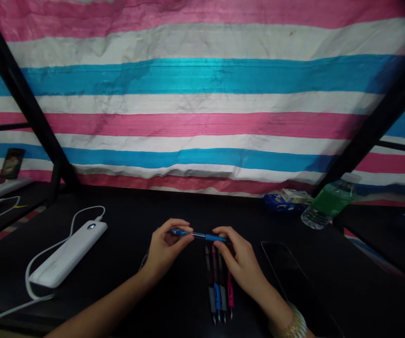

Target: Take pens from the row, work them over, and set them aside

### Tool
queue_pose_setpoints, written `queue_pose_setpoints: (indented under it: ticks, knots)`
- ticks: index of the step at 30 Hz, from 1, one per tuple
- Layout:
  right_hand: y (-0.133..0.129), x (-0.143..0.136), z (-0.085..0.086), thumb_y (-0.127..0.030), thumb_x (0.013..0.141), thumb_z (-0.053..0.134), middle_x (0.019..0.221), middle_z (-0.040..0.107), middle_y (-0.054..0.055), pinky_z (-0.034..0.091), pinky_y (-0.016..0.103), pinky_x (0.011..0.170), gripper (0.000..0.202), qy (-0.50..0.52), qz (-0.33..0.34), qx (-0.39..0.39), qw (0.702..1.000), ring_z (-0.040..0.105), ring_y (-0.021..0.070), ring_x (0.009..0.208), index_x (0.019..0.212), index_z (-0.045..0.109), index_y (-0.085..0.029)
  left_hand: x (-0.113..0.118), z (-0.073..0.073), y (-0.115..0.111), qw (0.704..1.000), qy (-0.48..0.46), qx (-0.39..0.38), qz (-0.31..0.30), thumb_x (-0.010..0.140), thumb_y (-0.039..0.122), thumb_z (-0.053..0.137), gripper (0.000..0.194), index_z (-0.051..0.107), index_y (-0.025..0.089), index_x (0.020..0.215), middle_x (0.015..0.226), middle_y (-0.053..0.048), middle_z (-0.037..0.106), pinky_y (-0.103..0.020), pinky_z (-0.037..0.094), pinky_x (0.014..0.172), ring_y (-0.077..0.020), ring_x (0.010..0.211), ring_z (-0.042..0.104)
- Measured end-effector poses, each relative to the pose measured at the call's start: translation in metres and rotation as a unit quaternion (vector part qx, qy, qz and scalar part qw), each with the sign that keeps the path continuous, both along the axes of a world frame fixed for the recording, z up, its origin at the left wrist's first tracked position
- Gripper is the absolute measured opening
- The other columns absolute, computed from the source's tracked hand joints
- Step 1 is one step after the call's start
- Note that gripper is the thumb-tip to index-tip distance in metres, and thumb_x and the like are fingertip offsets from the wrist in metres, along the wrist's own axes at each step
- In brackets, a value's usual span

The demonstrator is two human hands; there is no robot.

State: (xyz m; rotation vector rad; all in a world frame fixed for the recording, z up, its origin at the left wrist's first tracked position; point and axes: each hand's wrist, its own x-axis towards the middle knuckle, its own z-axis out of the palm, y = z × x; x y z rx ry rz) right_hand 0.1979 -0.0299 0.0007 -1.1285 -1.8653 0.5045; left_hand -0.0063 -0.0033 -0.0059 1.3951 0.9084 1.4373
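A blue pen [198, 235] with a clear middle is held level above the black table, between both hands. My left hand [167, 244] pinches its left end between thumb and fingers. The blue grip at the other end is pinched by my right hand [239, 253], which has a bracelet at the wrist. Just below the held pen, several pens lie side by side: a grey one [212, 300], a blue one [217, 296], another grey one [223, 298] and a pink one [230, 291]. My right hand partly covers their upper ends.
A white power bank [70, 253] with a white cable lies at the left. On the right are a dark phone [294, 272], a green-labelled bottle [331, 202] and a blue packet [280, 203]. Striped sheeting [202, 103] hangs behind the black table [135, 202], between black frame bars.
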Motion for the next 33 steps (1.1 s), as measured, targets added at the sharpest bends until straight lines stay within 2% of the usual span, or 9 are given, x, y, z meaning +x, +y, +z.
queue_pose_setpoints:
  ticks: [4, 7, 11, 16, 19, 23, 25, 30, 33]
  knots:
    - [0.002, 0.002, -0.008, -0.025, 0.101, 0.038, 0.076, 0.055, 0.003, 0.037, 0.029, 0.066, 0.023, -0.082, -0.018, 0.101, 0.991, 0.052, 0.0181, 0.071, 0.086, 0.055, -0.019, -0.002, -0.003, 0.005, 0.995, -0.077, -0.061, -0.004, 0.067, 0.021, 0.083, 0.026, 0.067, 0.017, 0.087, 0.081, -0.001, 0.074, -0.018, 0.051, 0.071, -0.0117, 0.077, 0.067]
    - [-0.001, -0.001, -0.012, -0.026, 0.101, 0.036, 0.067, 0.047, 0.001, 0.032, 0.029, 0.060, 0.030, -0.103, -0.025, 0.119, 0.987, 0.046, 0.0164, 0.062, 0.073, 0.046, -0.020, -0.004, -0.005, 0.007, 0.991, -0.099, -0.082, -0.019, 0.066, 0.021, 0.084, 0.021, 0.068, 0.016, 0.079, 0.079, -0.002, 0.075, -0.017, 0.049, 0.070, -0.0109, 0.076, 0.067]
    - [-0.004, -0.006, -0.012, -0.029, 0.101, 0.035, 0.060, 0.044, -0.002, 0.030, 0.026, 0.055, 0.036, -0.070, -0.015, 0.039, 0.997, 0.044, 0.0135, 0.055, 0.066, 0.037, -0.021, -0.007, -0.006, 0.007, 0.989, -0.116, -0.091, -0.030, 0.066, 0.020, 0.084, 0.020, 0.070, 0.016, 0.079, 0.078, -0.002, 0.075, -0.018, 0.049, 0.071, -0.0114, 0.075, 0.067]
    - [-0.006, -0.012, -0.012, -0.039, 0.100, 0.037, 0.055, 0.040, -0.004, 0.029, 0.023, 0.049, 0.043, 0.016, 0.016, -0.082, 0.996, 0.043, 0.0111, 0.050, 0.062, 0.038, -0.021, -0.005, -0.002, 0.006, 0.986, -0.136, -0.096, -0.028, 0.064, 0.022, 0.086, 0.023, 0.071, 0.014, 0.080, 0.078, -0.004, 0.075, -0.019, 0.049, 0.067, -0.0125, 0.073, 0.066]
    - [-0.010, -0.015, -0.010, -0.040, 0.100, 0.037, 0.060, 0.046, -0.004, 0.032, 0.023, 0.054, 0.040, 0.001, 0.051, -0.092, 0.994, 0.047, 0.0121, 0.056, 0.068, 0.050, -0.019, -0.004, 0.001, 0.008, 0.976, -0.184, -0.110, -0.041, 0.070, 0.028, 0.083, 0.036, 0.069, 0.014, 0.100, 0.082, -0.006, 0.075, -0.020, 0.049, 0.071, -0.0127, 0.075, 0.066]
    - [-0.013, -0.016, -0.008, -0.042, 0.101, 0.035, 0.067, 0.050, -0.004, 0.035, 0.025, 0.060, 0.031, -0.002, 0.069, -0.065, 0.995, 0.050, 0.0136, 0.060, 0.099, 0.058, -0.021, -0.004, 0.005, 0.010, 0.969, -0.217, -0.101, -0.067, 0.078, 0.029, 0.078, 0.066, 0.044, 0.024, 0.134, 0.091, -0.006, 0.074, -0.026, 0.050, 0.077, -0.0149, 0.080, 0.068]
    - [-0.013, -0.015, -0.008, -0.041, 0.101, 0.033, 0.065, 0.047, -0.005, 0.034, 0.026, 0.058, 0.031, 0.009, 0.050, -0.074, 0.996, 0.049, 0.0134, 0.057, 0.105, 0.056, -0.021, -0.005, 0.007, 0.009, 0.969, -0.215, -0.099, -0.071, 0.080, 0.026, 0.075, 0.068, 0.036, 0.028, 0.135, 0.092, -0.005, 0.074, -0.025, 0.050, 0.073, -0.0130, 0.073, 0.067]
    - [-0.011, -0.013, -0.009, -0.039, 0.102, 0.033, 0.065, 0.049, -0.004, 0.035, 0.026, 0.060, 0.029, 0.006, 0.025, -0.067, 0.997, 0.052, 0.0146, 0.061, 0.104, 0.056, -0.022, -0.006, 0.007, 0.009, 0.970, -0.207, -0.092, -0.091, 0.082, 0.026, 0.073, 0.043, 0.046, 0.024, 0.116, 0.085, -0.003, 0.071, -0.021, 0.047, 0.063, -0.0092, 0.063, 0.061]
    - [-0.012, -0.014, -0.008, -0.038, 0.101, 0.033, 0.065, 0.049, -0.004, 0.036, 0.027, 0.061, 0.028, 0.000, 0.027, -0.063, 0.998, 0.052, 0.0152, 0.062, 0.103, 0.056, -0.021, -0.007, 0.007, 0.010, 0.969, -0.208, -0.095, -0.094, 0.083, 0.025, 0.072, 0.045, 0.045, 0.026, 0.119, 0.083, -0.001, 0.068, -0.021, 0.047, 0.062, -0.0097, 0.064, 0.061]
